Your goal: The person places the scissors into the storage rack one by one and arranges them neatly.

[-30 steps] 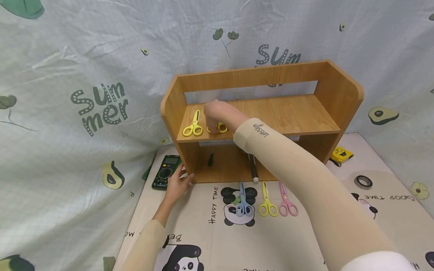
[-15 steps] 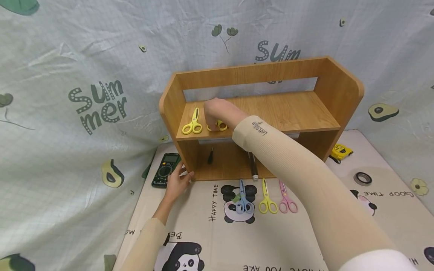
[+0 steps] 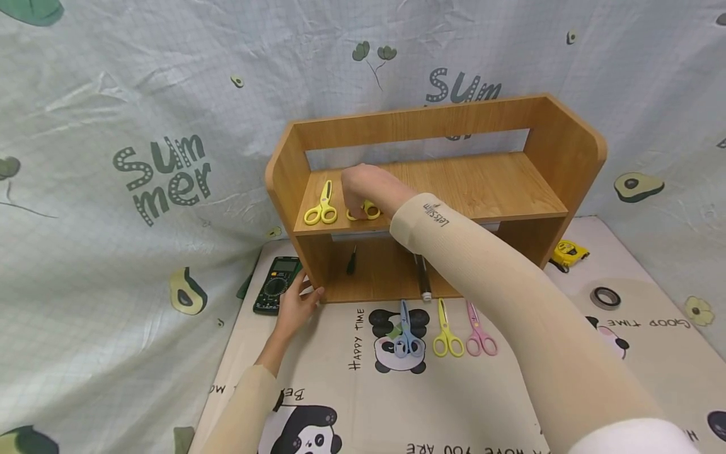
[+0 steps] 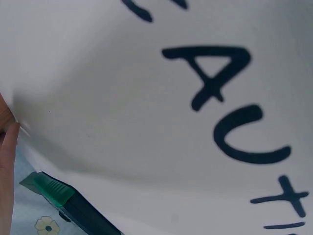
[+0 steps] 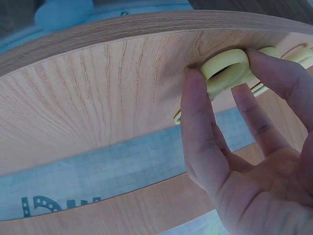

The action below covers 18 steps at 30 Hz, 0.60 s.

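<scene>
In the head view, my right hand (image 3: 368, 189) is over the upper board of a two-tier wooden shelf (image 3: 482, 183). Its thumb and fingers pinch the handle loops of yellow scissors (image 5: 226, 68), which lie on that board; the hand hides their blades from the head camera. Just left of them is a second pair of yellow scissors (image 3: 321, 205). My left hand (image 3: 296, 309) rests against the shelf's lower left front corner, its fingers spread, next to a black multimeter (image 3: 275, 287). At the left wrist view's edge only a few fingers (image 4: 7, 181) show.
A small screwdriver (image 3: 352, 260) and a dark tube (image 3: 423, 277) lie on the lower tier. Blue scissors (image 3: 406, 334), yellow scissors (image 3: 448, 343) and pink scissors (image 3: 481, 343) lie before it. A tape measure (image 3: 567, 255), tape roll (image 3: 605, 297) and green-ended utility knife (image 4: 68, 200) flank it.
The head view has shifted slightly, so everything sits a little higher in it. Both hands keep their places, the right still on the scissors.
</scene>
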Available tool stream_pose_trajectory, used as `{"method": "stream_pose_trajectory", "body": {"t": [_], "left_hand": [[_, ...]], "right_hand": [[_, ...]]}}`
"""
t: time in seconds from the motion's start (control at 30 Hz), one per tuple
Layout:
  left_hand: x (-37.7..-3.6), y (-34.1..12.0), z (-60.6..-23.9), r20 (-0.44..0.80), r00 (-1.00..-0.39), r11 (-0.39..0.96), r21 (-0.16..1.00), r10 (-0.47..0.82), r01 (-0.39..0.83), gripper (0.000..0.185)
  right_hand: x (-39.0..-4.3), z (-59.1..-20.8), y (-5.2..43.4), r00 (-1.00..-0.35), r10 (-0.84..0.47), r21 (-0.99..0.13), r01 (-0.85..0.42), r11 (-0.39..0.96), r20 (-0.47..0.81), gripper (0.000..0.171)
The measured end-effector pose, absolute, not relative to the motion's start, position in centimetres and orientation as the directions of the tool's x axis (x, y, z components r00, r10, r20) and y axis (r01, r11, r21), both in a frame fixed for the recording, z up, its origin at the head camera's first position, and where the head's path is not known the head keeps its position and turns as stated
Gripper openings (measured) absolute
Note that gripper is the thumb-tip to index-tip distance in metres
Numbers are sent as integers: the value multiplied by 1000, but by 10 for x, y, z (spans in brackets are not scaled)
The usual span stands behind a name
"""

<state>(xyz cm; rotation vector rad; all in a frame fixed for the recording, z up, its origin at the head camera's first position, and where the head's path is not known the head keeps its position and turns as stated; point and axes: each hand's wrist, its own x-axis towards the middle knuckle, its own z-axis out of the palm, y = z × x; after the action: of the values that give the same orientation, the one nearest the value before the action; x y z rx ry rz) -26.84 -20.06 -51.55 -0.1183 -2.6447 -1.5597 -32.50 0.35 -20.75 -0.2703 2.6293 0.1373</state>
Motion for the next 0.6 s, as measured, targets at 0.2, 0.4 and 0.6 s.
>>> {"method": "stream_pose_trajectory", "body": {"t": [0.2,0.4,0.6], "left_hand": [[-268,-197,-516,95,-995,487,868,26,95,72],[-268,-198,-517,96,-995,483,870,28,97,73],[-269,-199,-516,117,-992,483,868,37,120,73]], "right_hand": [[-324,-207,9,-857,-182,47,-232,972,-481,15],[-320,-203,20,-864,-311,-14,-333,943,-396,21],[-292,-202,27,-877,-428,-177,-396,901,-219,17]]}}
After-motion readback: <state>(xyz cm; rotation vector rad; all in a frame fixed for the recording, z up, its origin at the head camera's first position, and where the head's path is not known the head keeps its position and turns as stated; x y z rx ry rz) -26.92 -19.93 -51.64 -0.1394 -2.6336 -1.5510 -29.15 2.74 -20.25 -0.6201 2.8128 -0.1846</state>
